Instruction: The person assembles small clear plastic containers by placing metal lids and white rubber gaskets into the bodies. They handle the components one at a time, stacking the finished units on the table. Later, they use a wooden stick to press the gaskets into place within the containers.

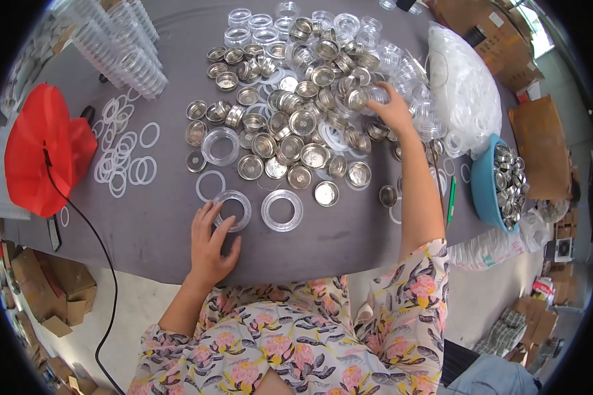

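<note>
My left hand rests on the grey table with its fingers spread. Its fingertips touch the edge of a clear plastic ring lying flat. Just right of that lies a second clear ring, and a thin white ring is above. My right hand reaches to the far right side of the pile, thumb and fingers closed round a clear plastic ring. Under and beside it are heaped round silver metal cups, mixed with clear rings. One loose metal cup sits at the pile's near edge.
Thin white rings lie at left, beside a red fabric piece with a black cable. Stacked clear rings stand far left. At right are a clear plastic bag, a blue basin of metal cups and a green pen.
</note>
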The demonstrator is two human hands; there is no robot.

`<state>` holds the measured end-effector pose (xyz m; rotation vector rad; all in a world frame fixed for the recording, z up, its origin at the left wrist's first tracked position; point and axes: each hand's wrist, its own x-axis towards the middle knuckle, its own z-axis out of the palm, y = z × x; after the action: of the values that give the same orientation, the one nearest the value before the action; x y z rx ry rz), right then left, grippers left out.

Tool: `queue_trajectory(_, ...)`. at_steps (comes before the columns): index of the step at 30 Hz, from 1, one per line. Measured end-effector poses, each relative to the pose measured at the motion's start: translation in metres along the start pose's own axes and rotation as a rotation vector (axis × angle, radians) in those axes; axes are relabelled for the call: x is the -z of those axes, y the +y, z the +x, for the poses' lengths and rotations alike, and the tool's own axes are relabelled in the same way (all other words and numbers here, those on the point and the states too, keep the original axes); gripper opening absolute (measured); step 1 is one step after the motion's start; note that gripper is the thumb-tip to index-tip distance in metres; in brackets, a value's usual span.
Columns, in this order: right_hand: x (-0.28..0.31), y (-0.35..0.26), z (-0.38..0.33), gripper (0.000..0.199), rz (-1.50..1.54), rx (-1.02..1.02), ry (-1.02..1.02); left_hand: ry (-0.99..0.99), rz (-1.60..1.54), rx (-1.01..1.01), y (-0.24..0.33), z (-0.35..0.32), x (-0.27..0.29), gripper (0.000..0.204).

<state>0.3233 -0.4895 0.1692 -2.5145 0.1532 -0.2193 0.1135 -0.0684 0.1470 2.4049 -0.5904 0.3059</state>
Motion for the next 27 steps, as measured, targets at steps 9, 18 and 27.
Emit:
queue_trajectory(9, 0.032, -0.053, -0.038, 0.062, 0.540, -0.047, 0.364, -0.079, 0.112, -0.443, 0.023, 0.009, -0.021, 0.058)
queue_trajectory(18, 0.038, -0.123, -0.198, 0.084, -0.068, 0.371, -0.159, -0.028, 0.021, -0.314, 0.035, 0.069, -0.017, 0.065)
queue_trajectory(27, -0.001, -0.090, -0.255, 0.075, 0.812, 0.136, -0.204, -0.120, -0.525, -0.093, 0.088, 0.032, -0.081, 0.090)
